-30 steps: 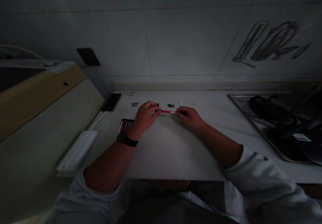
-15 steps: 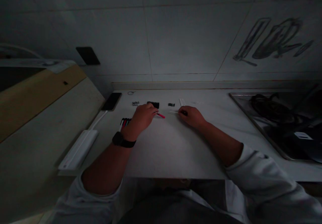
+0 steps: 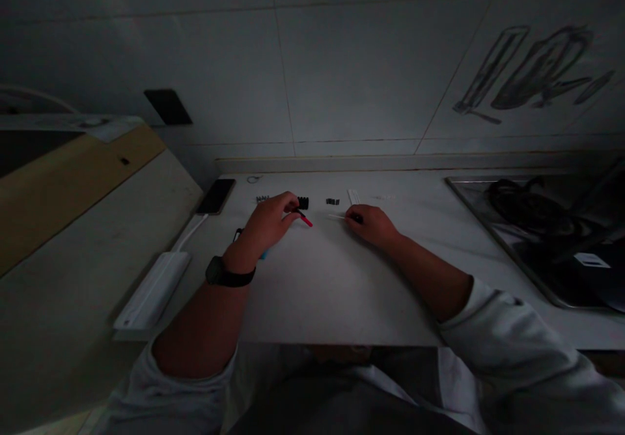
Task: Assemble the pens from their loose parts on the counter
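Call the gap between the hands the clock's centre, twelve at the wall. A pale tiled wall (image 3: 351, 77) fills the dim far side, with sketch-like grey kitchen shapes (image 3: 537, 70) at two and a dark square plate (image 3: 168, 107) at ten. Below it runs a plain white counter (image 3: 342, 292). A bulky pale box with a tan band (image 3: 151, 194) leans in at nine; at three sits a steel-rimmed recess (image 3: 469, 191), where a dark object carries a white label (image 3: 592, 260), its print too small for me to read. A long white block (image 3: 152, 292) lies at eight, cabled to a phone (image 3: 216, 196) past nine.

The left hand (image 3: 271, 223), with a black watch (image 3: 215, 271) at its wrist, pinches a red and black pen barrel (image 3: 306, 221) just left of centre, tilted toward four. The right hand (image 3: 371, 223), at three, has its fingers curled around a thin white rod (image 3: 336, 217) pointing to nine, apart from the barrel.

Pens (image 3: 237, 234) lie partly hidden behind the left wrist. Black ribbed pieces (image 3: 303, 203) sit at eleven, dark bits (image 3: 333, 202) at one, white sticks (image 3: 353, 196) at two; the faint specks (image 3: 385, 197) beyond might be springs.
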Tool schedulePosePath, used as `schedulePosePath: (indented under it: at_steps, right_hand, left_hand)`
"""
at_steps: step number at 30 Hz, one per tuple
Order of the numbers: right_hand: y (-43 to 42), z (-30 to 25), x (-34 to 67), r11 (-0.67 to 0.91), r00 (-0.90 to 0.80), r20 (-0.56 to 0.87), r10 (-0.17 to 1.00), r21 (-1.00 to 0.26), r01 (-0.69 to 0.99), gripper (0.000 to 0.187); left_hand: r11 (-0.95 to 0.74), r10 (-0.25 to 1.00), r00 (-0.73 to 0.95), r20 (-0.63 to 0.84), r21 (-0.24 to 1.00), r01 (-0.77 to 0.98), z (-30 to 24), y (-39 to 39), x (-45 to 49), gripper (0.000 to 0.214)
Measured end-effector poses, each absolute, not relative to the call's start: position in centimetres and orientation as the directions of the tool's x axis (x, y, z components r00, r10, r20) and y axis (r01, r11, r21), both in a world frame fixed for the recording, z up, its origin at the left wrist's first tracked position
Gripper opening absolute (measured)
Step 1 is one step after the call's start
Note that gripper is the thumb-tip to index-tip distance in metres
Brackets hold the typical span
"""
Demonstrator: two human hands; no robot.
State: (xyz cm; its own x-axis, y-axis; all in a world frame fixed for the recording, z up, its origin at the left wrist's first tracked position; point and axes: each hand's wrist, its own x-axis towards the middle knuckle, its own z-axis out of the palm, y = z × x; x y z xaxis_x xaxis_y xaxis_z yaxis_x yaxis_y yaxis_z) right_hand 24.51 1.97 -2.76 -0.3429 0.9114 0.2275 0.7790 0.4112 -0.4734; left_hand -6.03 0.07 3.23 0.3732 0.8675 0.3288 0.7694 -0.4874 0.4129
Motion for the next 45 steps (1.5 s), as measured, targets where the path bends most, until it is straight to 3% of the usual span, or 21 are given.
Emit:
schedulePosePath:
  at_steps: [6, 11, 19, 23, 26, 33, 38, 41, 45]
  right_hand:
    - [1.8, -2.7, 24.4, 0.431, -0.361, 0.235, 0.902, -0.469, 0.771, 0.017]
    - [1.9, -2.8, 24.5, 0.436, -0.364, 0.239, 0.9, -0.474, 0.765, 0.018]
    - [1.9, -3.0, 24.4, 0.45, -0.384, 0.236, 0.893, -0.481, 0.753, 0.018]
    - [1.8, -2.9, 24.4, 0.448, -0.382, 0.233, 0.894, -0.479, 0.755, 0.017]
    - [1.6, -2.6, 24.3, 0.447, -0.378, 0.238, 0.895, -0.493, 0.747, 0.017]
    - [1.2, -2.1, 23.7, 0.447, -0.347, 0.282, 0.894, -0.582, 0.679, 0.019]
    - [1.0, -2.4, 23.3, 0.403, -0.32, 0.261, 0.911, -0.732, 0.549, 0.018]
    - [1.1, -2.5, 23.0, 0.403, -0.295, 0.29, 0.91, -0.781, 0.477, 0.023]
    - [1.0, -2.3, 22.3, 0.34, -0.276, 0.253, 0.927, -0.876, 0.341, 0.031]
  left_hand:
    - [-0.567, 0.818, 0.473, 0.327, 0.324, 0.757, 2.9, 0.2, -6.0, 0.01]
    - [-0.499, 0.857, 0.404, 0.321, 0.321, 0.805, 3.7, 0.3, -7.0, 0.017]
    - [-0.313, 0.95, 0.305, 0.071, 0.213, 0.925, 2.5, 0.9, -9.0, 0.013]
    - [-0.315, 0.949, 0.312, 0.047, 0.141, 0.938, 1.1, 1.2, -9.1, 0.002]
    - [-0.336, 0.942, 0.333, 0.046, 0.119, 0.934, 0.3, 1.5, -9.4, 0.011]
    - [-0.334, 0.942, 0.336, 0.017, 0.149, 0.931, -0.5, 2.0, -10.6, 0.01]
    - [-0.332, 0.943, 0.331, 0.029, 0.134, 0.934, 0.2, 1.9, -10.6, 0.008]
    - [-0.368, 0.929, 0.351, 0.114, 0.223, 0.903, 1.1, 1.4, -8.8, 0.012]
    - [-0.545, 0.837, 0.439, 0.325, 0.434, 0.717, 1.8, -0.2, -4.5, 0.016]
